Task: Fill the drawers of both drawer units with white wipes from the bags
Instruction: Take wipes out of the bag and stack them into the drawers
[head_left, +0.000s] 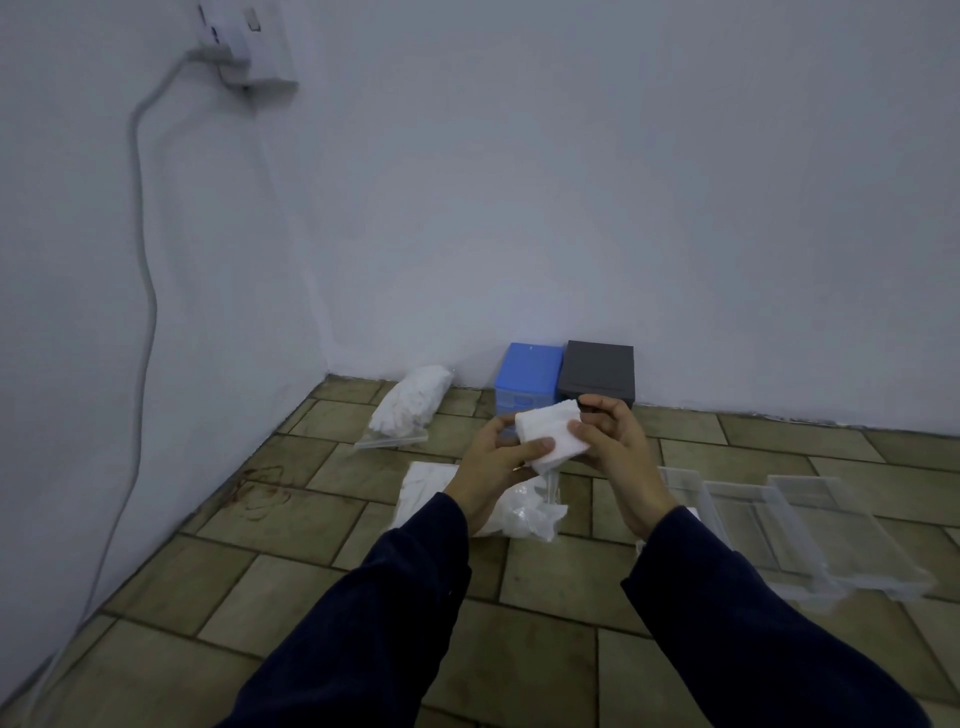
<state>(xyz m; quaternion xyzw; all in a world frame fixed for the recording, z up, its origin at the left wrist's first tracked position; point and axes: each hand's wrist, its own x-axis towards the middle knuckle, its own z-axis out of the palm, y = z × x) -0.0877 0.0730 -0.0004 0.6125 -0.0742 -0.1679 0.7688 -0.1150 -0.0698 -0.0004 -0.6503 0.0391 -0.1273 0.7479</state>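
Both my hands hold a small stack of white wipes (550, 434) above the floor. My left hand (498, 460) grips its left side with the thumb on top. My right hand (613, 441) pinches its right side. Below them lies an open clear bag of wipes (431, 493). A second, full bag of wipes (410, 402) lies further back on the left. A blue drawer unit (527, 371) and a dark grey drawer unit (597, 371) stand side by side against the wall. Several clear plastic drawers (810, 525) lie on the floor to the right.
The floor is brown tile (291, 587), closed in by white walls on the left and at the back. A grey cable (140, 249) hangs from a wall socket (244, 47) down the left wall to the floor.
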